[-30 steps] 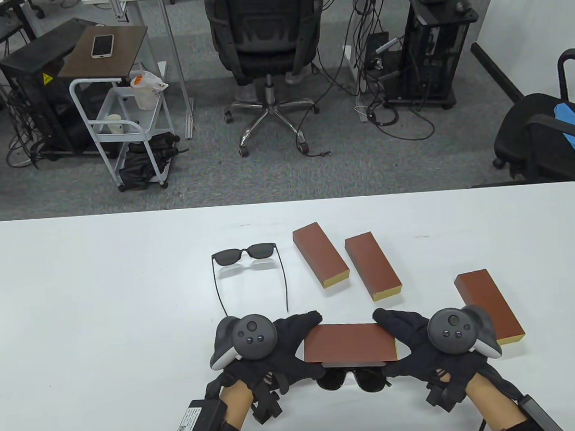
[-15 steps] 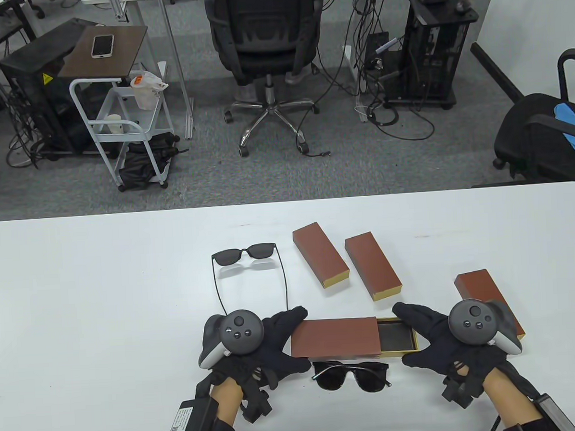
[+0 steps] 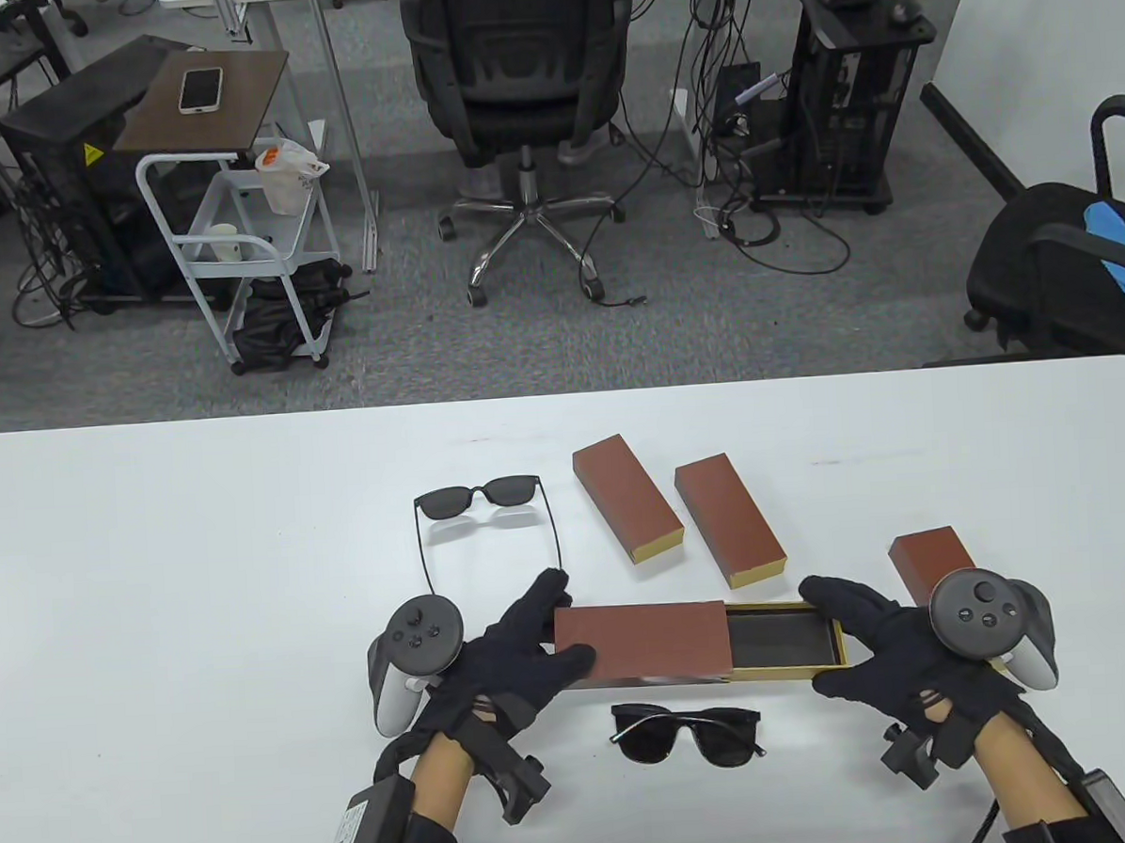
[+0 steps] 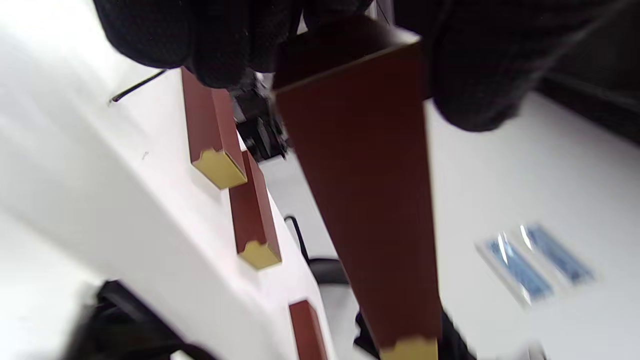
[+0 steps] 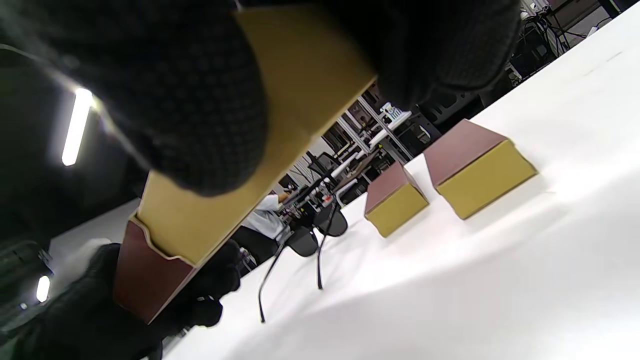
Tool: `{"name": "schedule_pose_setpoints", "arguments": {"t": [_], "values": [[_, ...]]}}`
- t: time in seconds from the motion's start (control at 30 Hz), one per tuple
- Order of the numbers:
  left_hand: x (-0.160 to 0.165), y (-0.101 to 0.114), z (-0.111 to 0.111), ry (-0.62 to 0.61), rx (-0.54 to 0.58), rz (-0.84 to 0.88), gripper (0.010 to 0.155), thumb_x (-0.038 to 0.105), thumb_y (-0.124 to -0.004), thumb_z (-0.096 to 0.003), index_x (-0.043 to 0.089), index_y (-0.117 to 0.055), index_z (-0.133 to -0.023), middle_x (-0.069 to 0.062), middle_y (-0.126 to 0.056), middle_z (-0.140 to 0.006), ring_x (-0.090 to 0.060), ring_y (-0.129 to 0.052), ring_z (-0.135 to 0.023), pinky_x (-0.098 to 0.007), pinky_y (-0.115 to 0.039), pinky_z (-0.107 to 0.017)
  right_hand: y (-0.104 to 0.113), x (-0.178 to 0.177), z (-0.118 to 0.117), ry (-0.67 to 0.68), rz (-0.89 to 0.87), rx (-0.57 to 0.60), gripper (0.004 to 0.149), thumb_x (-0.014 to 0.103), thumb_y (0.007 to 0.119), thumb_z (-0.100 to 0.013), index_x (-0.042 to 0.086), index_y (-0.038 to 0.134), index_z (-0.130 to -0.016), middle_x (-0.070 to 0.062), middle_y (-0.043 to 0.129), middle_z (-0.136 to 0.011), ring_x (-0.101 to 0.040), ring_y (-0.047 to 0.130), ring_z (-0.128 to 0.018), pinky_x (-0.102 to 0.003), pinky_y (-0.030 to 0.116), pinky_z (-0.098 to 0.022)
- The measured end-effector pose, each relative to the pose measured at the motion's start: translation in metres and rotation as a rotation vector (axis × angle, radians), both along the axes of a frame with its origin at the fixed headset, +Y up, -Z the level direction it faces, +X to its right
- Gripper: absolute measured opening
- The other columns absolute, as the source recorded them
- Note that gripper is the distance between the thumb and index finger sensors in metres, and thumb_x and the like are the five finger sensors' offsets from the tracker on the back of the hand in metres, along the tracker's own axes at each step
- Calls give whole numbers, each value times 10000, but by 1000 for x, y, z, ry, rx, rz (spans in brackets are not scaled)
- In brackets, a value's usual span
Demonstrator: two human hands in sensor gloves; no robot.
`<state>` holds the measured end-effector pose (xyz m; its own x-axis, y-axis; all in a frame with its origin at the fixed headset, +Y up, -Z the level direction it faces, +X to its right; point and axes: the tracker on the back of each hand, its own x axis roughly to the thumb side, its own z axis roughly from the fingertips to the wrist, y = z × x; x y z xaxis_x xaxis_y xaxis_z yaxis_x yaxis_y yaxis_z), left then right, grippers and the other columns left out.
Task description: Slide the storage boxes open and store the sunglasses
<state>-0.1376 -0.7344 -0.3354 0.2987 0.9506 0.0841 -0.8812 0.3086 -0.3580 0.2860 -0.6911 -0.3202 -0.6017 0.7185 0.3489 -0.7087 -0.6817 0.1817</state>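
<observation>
A brown storage box sleeve (image 3: 642, 642) is held above the table near the front edge, my left hand (image 3: 527, 645) gripping its left end between thumb and fingers. Its gold inner tray (image 3: 786, 641) sticks out to the right, showing a dark lining, and my right hand (image 3: 852, 637) grips the tray's right end. In the wrist views the sleeve (image 4: 365, 200) and the tray (image 5: 280, 130) run away from each hand. Folded sunglasses (image 3: 689, 732) lie just in front of the box. A second pair of sunglasses (image 3: 486, 529) with unfolded arms lies behind my left hand.
Two shut brown boxes (image 3: 627, 496) (image 3: 728, 520) lie side by side behind the held box. A third brown box (image 3: 930, 560) lies partly hidden behind my right hand. Beyond the table's far edge (image 3: 561, 398) stand an office chair and a white cart.
My hands have moved apart: the left drew the sleeve leftward, the right pulled the gold tray out to the right. The box went from shut to roughly half open, uncovering the folded sunglasses.
</observation>
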Motion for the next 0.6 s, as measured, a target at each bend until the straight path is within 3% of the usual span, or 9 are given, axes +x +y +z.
{"name": "schedule_pose_setpoints", "arguments": {"t": [0.17,0.3,0.47,0.6], "values": [[1,-13,0,-18,-209,159,879,640,-773,-451,265,-377,-1140,-118,-661,-1098,-350,-810,-882,-535,-730,-595,1,-2,1,-14,-36,12,822,372,1014,-235,287,583,-929,-87,640,-1011,-388,781,-847,-487,732,-630],[10,-26,1,-115,-370,371,840,601,-689,-510,268,-243,-1139,-99,-706,-1046,-328,-848,-811,-518,-738,-565,0,-4,2,-22,-71,7,825,370,1009,-242,283,570,-934,-91,631,-1015,-391,773,-849,-490,726,-631],[12,-28,3,-94,-398,443,786,573,-609,-534,280,-205,-1141,-116,-721,-994,-299,-877,-728,-489,-758,-516,-1,-6,2,-28,-93,8,837,368,1005,-246,281,548,-941,-98,615,-1017,-391,760,-855,-490,715,-636],[7,-25,3,17,-344,411,765,578,-581,-530,243,-266,-1141,-125,-765,-933,-289,-901,-653,-480,-777,-471,-6,-15,4,-22,-71,24,857,382,994,-248,274,516,-951,-125,598,-1015,-399,754,-854,-497,707,-636]]}}
